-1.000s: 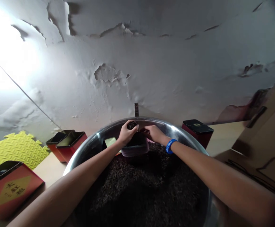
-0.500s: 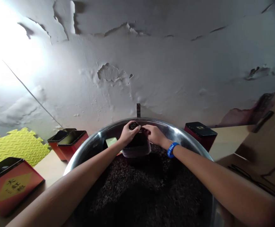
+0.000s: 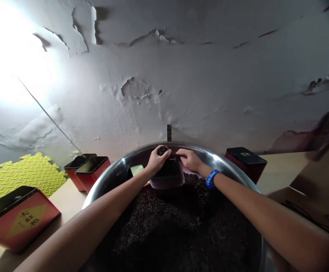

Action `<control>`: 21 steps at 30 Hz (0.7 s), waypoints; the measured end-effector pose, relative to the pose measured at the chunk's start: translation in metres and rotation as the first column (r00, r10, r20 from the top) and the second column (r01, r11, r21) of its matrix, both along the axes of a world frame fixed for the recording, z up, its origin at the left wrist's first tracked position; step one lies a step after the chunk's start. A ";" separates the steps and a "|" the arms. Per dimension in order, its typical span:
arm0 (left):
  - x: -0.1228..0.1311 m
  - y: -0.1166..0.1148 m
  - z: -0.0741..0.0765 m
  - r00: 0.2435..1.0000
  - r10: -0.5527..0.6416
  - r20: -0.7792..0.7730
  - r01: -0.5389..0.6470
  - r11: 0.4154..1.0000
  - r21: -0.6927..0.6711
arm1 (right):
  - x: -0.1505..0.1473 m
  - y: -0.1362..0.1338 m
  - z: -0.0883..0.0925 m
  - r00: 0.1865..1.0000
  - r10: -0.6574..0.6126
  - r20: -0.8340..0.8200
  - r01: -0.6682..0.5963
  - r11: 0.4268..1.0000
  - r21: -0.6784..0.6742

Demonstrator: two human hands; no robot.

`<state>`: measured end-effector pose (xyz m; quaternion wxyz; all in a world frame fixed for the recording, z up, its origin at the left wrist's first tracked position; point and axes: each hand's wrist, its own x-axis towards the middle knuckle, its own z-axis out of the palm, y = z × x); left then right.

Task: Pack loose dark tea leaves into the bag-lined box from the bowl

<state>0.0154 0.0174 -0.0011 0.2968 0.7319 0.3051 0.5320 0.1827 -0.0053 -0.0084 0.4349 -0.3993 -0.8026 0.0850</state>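
Note:
My left hand (image 3: 158, 160) is closed round a small round cup (image 3: 162, 150), whose open top shows dark loose tea leaves. Close to its right, my right hand (image 3: 189, 159) is closed with thumb and forefinger together; whatever is in that pinch is too small and dark to make out. Below both hands a clear plastic box (image 3: 167, 183) sits on the heap of dark tea leaves (image 3: 153, 211). The heap lies inside a wide steel basin (image 3: 98, 185). A pale green-topped box (image 3: 137, 170) rests in the basin, left of the plastic box and partly behind my left forearm.
Red tins stand left of the basin: a labelled tin (image 3: 25, 223) in front and two open tins (image 3: 92, 172) farther back. A red tin with a black lid (image 3: 246, 158) stands at the right, near a cardboard box (image 3: 314, 173). Behind rises a peeling wall (image 3: 195, 87).
The whole view has shifted slightly, so things appear a little farther right. My right hand is slightly farther from the cup. My left hand keeps its hold on the cup.

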 end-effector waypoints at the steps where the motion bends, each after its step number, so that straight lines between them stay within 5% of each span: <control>1: 0.000 0.000 0.001 1.000 0.002 0.005 -0.002 1.000 -0.003 | 0.001 0.000 0.001 1.000 -0.008 0.002 0.008 1.000 -0.007; 6: 0.000 -0.001 0.002 0.999 -0.029 0.035 0.029 1.000 -0.010 | -0.001 -0.005 0.004 0.999 -0.016 -0.051 0.015 1.000 -0.021; 11: 0.001 -0.001 0.000 0.996 -0.046 0.074 0.053 0.994 -0.096 | -0.004 -0.004 0.001 0.992 0.122 0.017 -0.119 0.986 -0.118; 17: 0.000 0.001 0.000 0.997 -0.028 0.067 0.032 0.998 -0.058 | -0.006 -0.002 -0.003 0.996 0.053 -0.067 -0.058 0.996 -0.066; 21: 0.000 0.002 -0.001 0.997 -0.020 0.081 0.026 0.997 -0.066 | -0.003 -0.001 -0.003 0.994 0.102 0.036 -0.097 0.987 -0.124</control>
